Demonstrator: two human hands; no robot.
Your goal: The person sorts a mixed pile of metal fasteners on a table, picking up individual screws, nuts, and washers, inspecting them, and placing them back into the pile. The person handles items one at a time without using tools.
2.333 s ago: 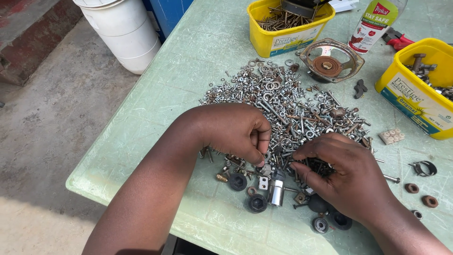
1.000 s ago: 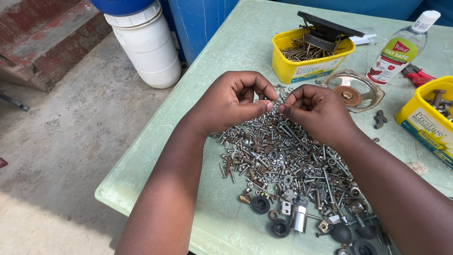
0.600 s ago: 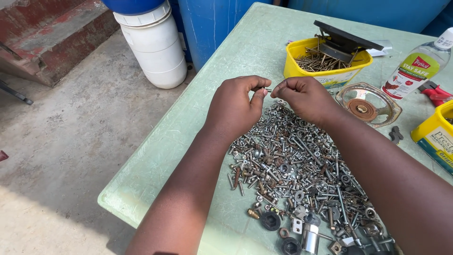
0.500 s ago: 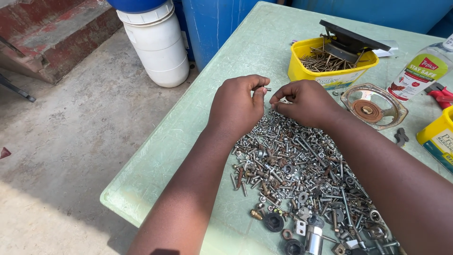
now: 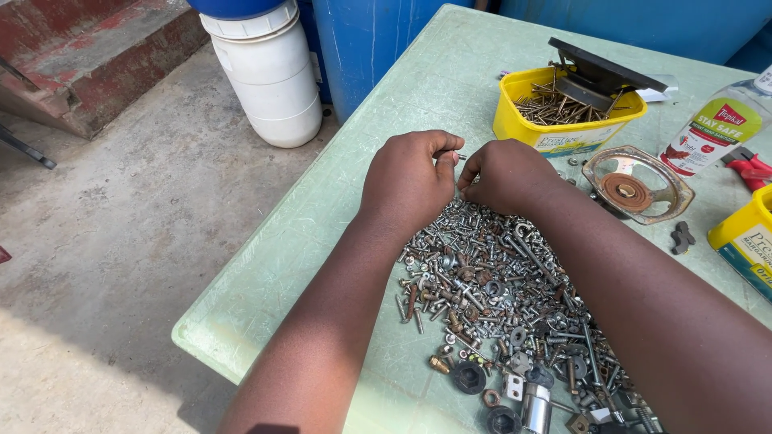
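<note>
My left hand (image 5: 408,178) and my right hand (image 5: 500,173) are held close together just above the far end of a heap of screws, bolts, nuts and washers (image 5: 503,297) on a pale green table (image 5: 354,201). Both hands are curled, fingertips pinched around a small metal screw (image 5: 460,157) between them. Only the screw's tip shows; the rest is hidden by my fingers. Both forearms stretch over the heap.
Behind my hands stand a yellow tub of nails (image 5: 564,112), a rusty round metal part (image 5: 637,185), a spray bottle (image 5: 712,133) and another yellow tub (image 5: 744,241). Red pliers (image 5: 748,167) lie at the right. A white bucket (image 5: 269,72) and a blue barrel (image 5: 366,40) stand on the floor at left.
My hands rose from picking in the near part of the heap and came together at its far end, pinching a small screw. The view shifted left and forward.
</note>
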